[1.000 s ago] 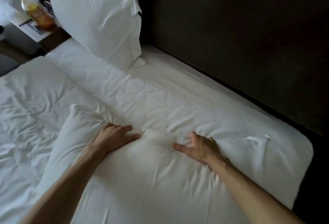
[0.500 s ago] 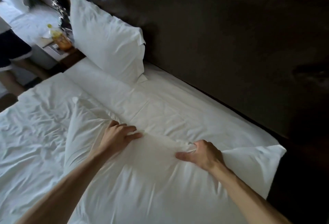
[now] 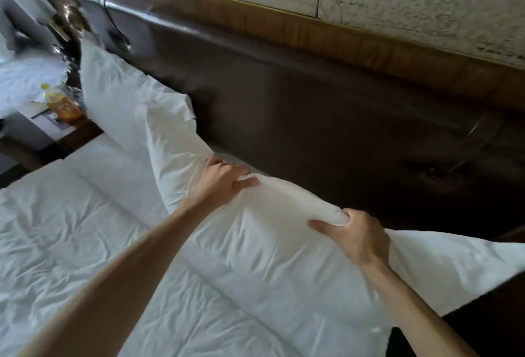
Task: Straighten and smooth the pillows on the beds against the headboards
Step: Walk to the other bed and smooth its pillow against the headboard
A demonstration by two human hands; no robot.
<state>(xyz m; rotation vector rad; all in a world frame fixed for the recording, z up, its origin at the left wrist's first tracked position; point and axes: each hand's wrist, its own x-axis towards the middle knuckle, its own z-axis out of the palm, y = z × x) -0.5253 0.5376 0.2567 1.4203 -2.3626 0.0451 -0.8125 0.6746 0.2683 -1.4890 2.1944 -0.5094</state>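
Note:
A white pillow [image 3: 264, 246] is lifted off the bed by its top edge, close in front of the dark padded headboard [image 3: 326, 118]. My left hand [image 3: 224, 180] grips the top edge on the left. My right hand [image 3: 355, 237] pinches the same edge further right. A second white pillow [image 3: 125, 101] stands leaning against the headboard at the left end of the bed. The held pillow's left part overlaps the second pillow's right side. The white bed cover [image 3: 71, 229] lies wrinkled below.
A bedside table [image 3: 56, 126] left of the bed carries a bottle of orange liquid [image 3: 61, 102]. A lamp and cable sit above it by the headboard's left end. A wood strip and rough pale wall run above the headboard. The mattress's right corner is near my right arm.
Both hands went from pressing flat on the pillow to gripping its top edge, then raised it up and toward the headboard. The view tilted upward.

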